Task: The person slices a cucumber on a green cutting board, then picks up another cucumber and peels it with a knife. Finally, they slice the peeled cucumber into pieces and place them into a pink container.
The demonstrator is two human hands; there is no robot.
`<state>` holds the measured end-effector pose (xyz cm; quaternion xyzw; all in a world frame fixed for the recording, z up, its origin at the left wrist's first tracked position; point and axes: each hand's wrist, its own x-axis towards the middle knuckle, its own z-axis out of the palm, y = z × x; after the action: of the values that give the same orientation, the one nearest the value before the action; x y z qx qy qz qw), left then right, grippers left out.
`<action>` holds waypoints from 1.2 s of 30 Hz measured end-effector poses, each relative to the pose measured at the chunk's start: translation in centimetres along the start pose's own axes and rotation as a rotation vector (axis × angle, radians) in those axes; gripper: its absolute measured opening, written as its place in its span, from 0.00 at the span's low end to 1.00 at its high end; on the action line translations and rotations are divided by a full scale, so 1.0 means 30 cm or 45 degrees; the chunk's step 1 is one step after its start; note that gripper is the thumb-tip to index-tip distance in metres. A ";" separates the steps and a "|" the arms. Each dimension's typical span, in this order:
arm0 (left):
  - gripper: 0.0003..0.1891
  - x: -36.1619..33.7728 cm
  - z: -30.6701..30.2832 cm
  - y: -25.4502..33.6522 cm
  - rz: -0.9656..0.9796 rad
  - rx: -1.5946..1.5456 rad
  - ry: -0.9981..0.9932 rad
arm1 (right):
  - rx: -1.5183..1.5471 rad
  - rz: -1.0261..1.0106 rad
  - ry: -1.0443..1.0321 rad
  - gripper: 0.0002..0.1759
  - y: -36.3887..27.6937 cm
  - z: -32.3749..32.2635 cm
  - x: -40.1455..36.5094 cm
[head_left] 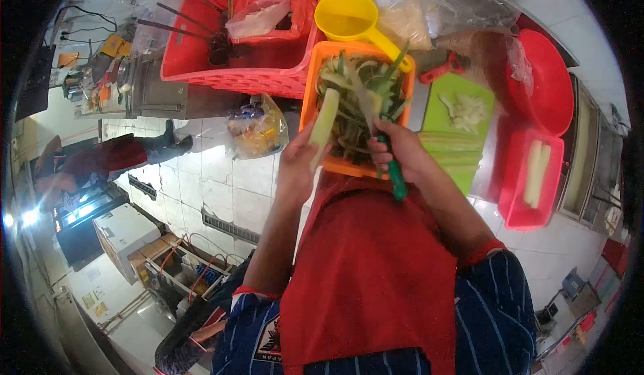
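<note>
My left hand [300,155] is closed around a long, pale green peeled cucumber [325,124], which points up and away from me. In my right hand [398,148] is a knife [395,175] with a green handle, its blade reaching over the orange basket [309,80]. Long green peel strips [354,140] fill that basket, below both hands. Right of it lies a lime green cutting board [463,172], with pale cut pieces [467,112] and more long, pale green vegetables [451,140] on it.
A yellow scoop [345,13] rests across the basket's far edge. Beyond the board is a red-handled tool [443,68]. A pink tray [523,221] at right holds long pale pieces [534,174], near a red basin [553,93]. A red crate [235,74] stands upper left. Another person [100,160] is at far left.
</note>
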<state>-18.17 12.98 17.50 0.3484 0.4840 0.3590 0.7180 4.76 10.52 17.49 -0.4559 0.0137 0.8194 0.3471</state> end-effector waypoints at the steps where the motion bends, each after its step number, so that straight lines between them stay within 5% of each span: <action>1: 0.26 -0.015 -0.016 0.001 -0.021 0.016 0.029 | 0.007 -0.022 -0.035 0.21 -0.013 -0.022 -0.009; 8: 0.23 -0.078 -0.084 0.046 -0.308 -0.275 0.102 | 0.047 0.018 -0.224 0.17 -0.099 -0.107 -0.107; 10: 0.20 -0.084 -0.066 0.056 -0.025 0.801 -0.149 | -0.103 -0.288 0.011 0.16 -0.120 -0.124 -0.155; 14: 0.14 -0.055 0.019 0.053 -0.313 0.052 -0.150 | -0.216 -0.575 0.348 0.14 -0.137 -0.285 -0.266; 16: 0.11 -0.016 0.064 0.036 -0.309 0.155 -0.227 | -0.411 -0.697 0.669 0.13 -0.098 -0.394 -0.288; 19: 0.18 0.060 0.132 0.005 -0.456 0.273 -0.275 | -0.149 -0.856 0.831 0.14 -0.014 -0.513 -0.325; 24: 0.16 0.151 0.354 -0.059 -0.404 0.417 -0.650 | 0.266 -1.052 1.099 0.13 0.171 -0.641 -0.494; 26: 0.19 0.175 0.451 -0.113 -0.449 0.534 -0.896 | 0.145 -1.210 1.193 0.14 0.266 -0.693 -0.578; 32: 0.29 0.121 1.016 -0.281 -0.705 0.566 -1.359 | 0.574 -1.272 1.494 0.14 0.572 -0.795 -0.773; 34: 0.27 0.116 1.176 -0.307 -0.654 0.611 -1.490 | 0.713 -1.360 1.534 0.15 0.680 -0.790 -0.802; 36: 0.26 0.189 1.253 -0.355 -0.242 0.870 -1.403 | 0.909 -1.371 1.562 0.15 0.756 -0.749 -0.828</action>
<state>20.82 6.75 16.81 0.6456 0.1608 -0.1110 0.7383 16.68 -28.12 16.50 -0.6237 0.2356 0.1039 0.7381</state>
